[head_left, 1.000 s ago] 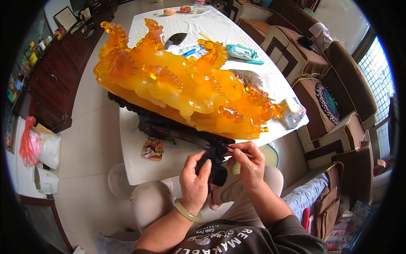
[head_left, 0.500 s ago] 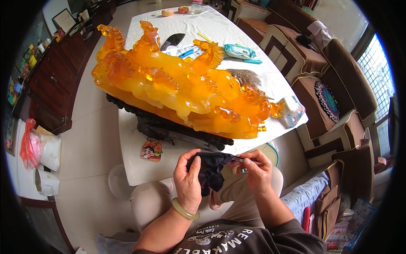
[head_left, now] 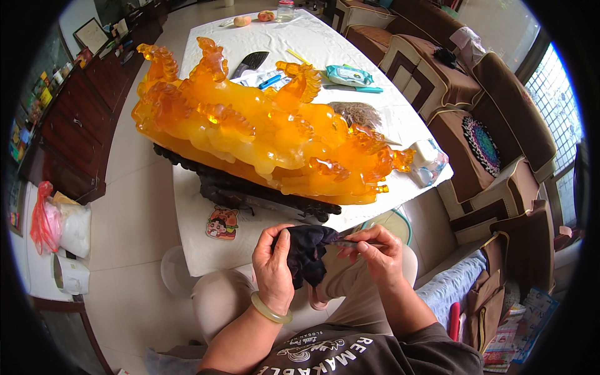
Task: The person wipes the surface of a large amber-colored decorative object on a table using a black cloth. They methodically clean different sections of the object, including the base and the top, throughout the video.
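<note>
My left hand, with a pale bangle at its wrist, is closed on a bunched black cloth above my lap. A thin dark rod-like tool is pinched between the thumb and fingers of my right hand. Its left end meets the cloth, and whether it is wrapped there is hidden. Beyond my hands, a large glossy amber-coloured sculpture with horse-like heads stands on a dark carved base.
The sculpture rests on a table with a white cloth. A cartoon sticker lies at its near edge. Farther back are a wipes pack, a dark-bladed brush or knife, a bundle of fibres and a jar. Brown sofas line the right.
My right hand and the thin tool have shifted slightly, with the fingers lying more along the tool. The cloth stays in my left hand; the whole view has moved a little.
</note>
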A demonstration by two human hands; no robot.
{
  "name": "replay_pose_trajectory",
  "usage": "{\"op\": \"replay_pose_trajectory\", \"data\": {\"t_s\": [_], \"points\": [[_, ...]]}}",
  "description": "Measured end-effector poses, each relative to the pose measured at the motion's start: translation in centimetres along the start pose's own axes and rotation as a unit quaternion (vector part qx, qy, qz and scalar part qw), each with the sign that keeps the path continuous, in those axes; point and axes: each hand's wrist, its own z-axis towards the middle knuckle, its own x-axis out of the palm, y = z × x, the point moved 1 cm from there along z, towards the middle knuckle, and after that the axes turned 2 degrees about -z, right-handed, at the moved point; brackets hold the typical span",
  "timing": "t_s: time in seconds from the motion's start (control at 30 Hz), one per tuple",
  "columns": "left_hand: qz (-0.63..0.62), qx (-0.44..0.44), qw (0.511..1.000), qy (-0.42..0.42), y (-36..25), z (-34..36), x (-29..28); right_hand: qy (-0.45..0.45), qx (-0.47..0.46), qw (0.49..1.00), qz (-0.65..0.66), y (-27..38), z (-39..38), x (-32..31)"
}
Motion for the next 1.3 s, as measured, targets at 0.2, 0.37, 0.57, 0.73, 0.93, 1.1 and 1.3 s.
{"op": "replay_pose_trajectory", "data": {"t_s": [0.2, 0.37, 0.57, 0.73, 0.93, 1.1, 1.3], "points": [[0.034, -0.034, 0.998, 0.039, -0.2, -0.3, 0.5, 0.016, 0.028, 0.999, 0.001, 0.0, -0.3, 0.8], [0.001, -0.085, 0.993, 0.078, -0.5, -0.3, 0.7, 0.010, 0.044, 0.999, 0.022, -0.3, -0.1, 1.6], [-0.017, -0.126, 0.984, 0.122, -0.5, -0.2, 0.4, 0.022, 0.028, 0.995, 0.097, -0.8, 0.4, 1.8], [-0.044, -0.128, 0.984, 0.112, -1.0, 0.0, 0.7, 0.048, -0.053, 0.997, 0.009, -0.8, 0.9, 3.0], [-0.070, -0.137, 0.986, 0.071, -1.3, 0.5, 0.4, 0.033, -0.366, 0.844, -0.390, -1.5, 2.5, 5.6], [-0.079, -0.116, 0.988, 0.059, -0.7, 0.9, -0.1, 0.042, -0.441, 0.755, -0.483, -2.6, 3.0, 6.0], [-0.019, -0.057, 0.997, 0.043, -0.5, 0.9, 0.2, 0.036, -0.448, 0.726, -0.520, -3.6, 3.5, 5.9]]}}
